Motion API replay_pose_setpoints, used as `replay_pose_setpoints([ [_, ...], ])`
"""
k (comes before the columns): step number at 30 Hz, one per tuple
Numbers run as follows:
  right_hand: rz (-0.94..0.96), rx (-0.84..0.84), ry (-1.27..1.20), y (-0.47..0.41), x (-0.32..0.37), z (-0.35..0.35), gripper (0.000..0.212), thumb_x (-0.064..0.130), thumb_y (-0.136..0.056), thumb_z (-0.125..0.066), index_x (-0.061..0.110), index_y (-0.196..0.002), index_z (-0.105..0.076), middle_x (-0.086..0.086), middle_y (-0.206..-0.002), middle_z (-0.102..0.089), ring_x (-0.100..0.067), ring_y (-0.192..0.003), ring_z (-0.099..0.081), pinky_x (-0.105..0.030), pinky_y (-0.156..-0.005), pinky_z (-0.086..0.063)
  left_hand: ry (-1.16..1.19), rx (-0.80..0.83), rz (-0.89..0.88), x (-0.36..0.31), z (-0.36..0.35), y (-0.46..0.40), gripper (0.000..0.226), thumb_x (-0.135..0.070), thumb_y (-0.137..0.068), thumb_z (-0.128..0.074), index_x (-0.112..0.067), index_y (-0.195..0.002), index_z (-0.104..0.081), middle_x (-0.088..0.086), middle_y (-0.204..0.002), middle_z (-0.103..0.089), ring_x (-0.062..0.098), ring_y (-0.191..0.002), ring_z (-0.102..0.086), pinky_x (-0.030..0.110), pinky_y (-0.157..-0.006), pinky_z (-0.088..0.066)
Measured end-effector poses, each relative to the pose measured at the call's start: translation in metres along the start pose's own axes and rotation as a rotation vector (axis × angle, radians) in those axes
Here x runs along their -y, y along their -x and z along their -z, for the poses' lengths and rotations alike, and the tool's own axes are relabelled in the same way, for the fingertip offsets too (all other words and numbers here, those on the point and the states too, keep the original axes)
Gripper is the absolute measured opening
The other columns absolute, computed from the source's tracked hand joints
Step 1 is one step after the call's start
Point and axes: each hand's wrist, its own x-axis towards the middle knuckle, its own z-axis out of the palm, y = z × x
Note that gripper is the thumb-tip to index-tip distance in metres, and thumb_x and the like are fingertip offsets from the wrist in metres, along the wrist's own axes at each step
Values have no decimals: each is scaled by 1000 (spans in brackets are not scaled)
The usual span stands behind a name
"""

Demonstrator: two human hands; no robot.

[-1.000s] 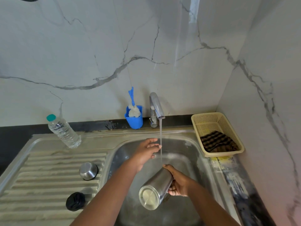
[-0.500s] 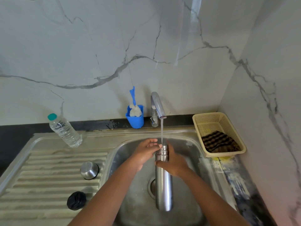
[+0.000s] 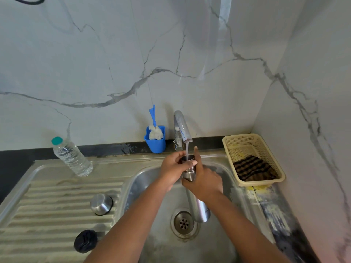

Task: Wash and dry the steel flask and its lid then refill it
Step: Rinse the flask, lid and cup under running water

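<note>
White marble-veined walls meet in a corner behind a steel sink (image 3: 144, 179), with a ribbed draining board on its left. Over the basin I hold the steel flask (image 3: 197, 205) upright, its open mouth right under the tap (image 3: 182, 128), and a thin stream of water runs straight into it. My right hand (image 3: 204, 184) is wrapped around the flask's upper body, index finger pointing up beside the neck. My left hand (image 3: 173, 168) pinches the rim at the mouth, so my 2 hands sit close together on the flask. Below the flask's base is the drain (image 3: 183, 223). On the draining board, near left, rest the steel lid (image 3: 101, 204) and, nearer still, a black cap (image 3: 85, 241), well apart from the flask. Farther left stands a clear plastic water bottle (image 3: 71, 157) with a teal cap. Just left of the tap, a blue cup (image 3: 155, 142) holds a bottle brush (image 3: 154, 128). Far right, a beige basket (image 3: 269, 149) holds a checked cloth (image 3: 253, 168).
</note>
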Motion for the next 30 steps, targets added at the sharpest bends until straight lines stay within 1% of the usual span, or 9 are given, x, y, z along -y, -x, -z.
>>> replay_pose_setpoints([
  [3, 38, 61, -175, -7, -16, 4, 102, 69, -75, -64, 38, -154, -6, 1, -127, -61, -22, -112, -61, -36, -88, -50, 33, -8, -38, 0, 10, -4, 44, -16, -78, -83, -13, -119, -67, 2, -110, -74, 16, -103, -70, 22, -80, -54],
  [6, 65, 235, -434, -10, -35, 3, 79, 58, -69, -79, 34, -135, -43, 11, -119, -56, -11, -109, -57, -32, -91, -49, 115, 34, -21, 0, 19, -8, 42, -12, -82, -78, -12, -122, -66, 6, -114, -73, 14, -103, -70, 22, -78, -55],
  [9, 28, 328, -580, -7, -44, -11, 72, 41, -71, -83, 33, -131, -44, 13, -117, -61, -8, -104, -62, -37, -95, -53, 163, 46, 5, 4, 17, -9, 37, -13, -86, -74, -13, -122, -65, 5, -114, -73, 14, -101, -69, 23, -77, -54],
  [13, -39, 84, -508, 1, -32, -19, 66, 42, -71, -79, 34, -126, -44, 13, -107, -60, -7, -89, -62, -32, -80, -54, 266, 17, 67, 10, 5, -12, 47, -13, -82, -78, -16, -126, -61, 4, -115, -72, 15, -102, -68, 28, -84, -53],
  [18, -50, -122, -372, 12, -26, -31, 77, 51, -68, -80, 29, -131, -40, 12, -121, -49, -12, -103, -54, -32, -81, -49, 122, -14, 81, 7, -9, -13, 48, -19, -73, -87, -18, -115, -64, 2, -106, -74, 16, -94, -70, 23, -72, -52],
  [21, -33, 128, -711, 6, -46, -23, 62, 49, -70, -83, 39, -120, -48, 14, -113, -61, -3, -96, -62, -28, -83, -54, 196, 58, 43, 6, -2, -13, 50, -12, -72, -87, -12, -117, -66, 6, -106, -75, 15, -91, -71, 23, -72, -54],
  [23, -18, 284, -805, 4, -60, -18, 58, 52, -69, -80, 42, -118, -51, 12, -111, -67, -5, -98, -66, -39, -91, -56, 248, 108, 46, 6, 4, -13, 56, -10, -72, -86, -10, -123, -64, 10, -114, -73, 20, -99, -69, 31, -83, -54],
  [26, -29, 186, -609, 7, -60, -17, 60, 53, -69, -77, 39, -121, -49, 15, -107, -66, -6, -93, -66, -37, -87, -56, 269, 96, 56, 6, -2, -12, 40, -6, -79, -80, -10, -116, -67, 10, -110, -74, 20, -97, -69, 31, -83, -54],
  [30, -60, -139, -135, 21, -42, -25, 68, 63, -70, -70, 30, -123, -46, 9, -112, -57, -15, -99, -60, -30, -79, -50, 140, -111, 168, 5, -16, -14, 23, -32, -80, -82, -20, -94, -69, 5, -96, -74, 24, -92, -69, 40, -86, -55],
])
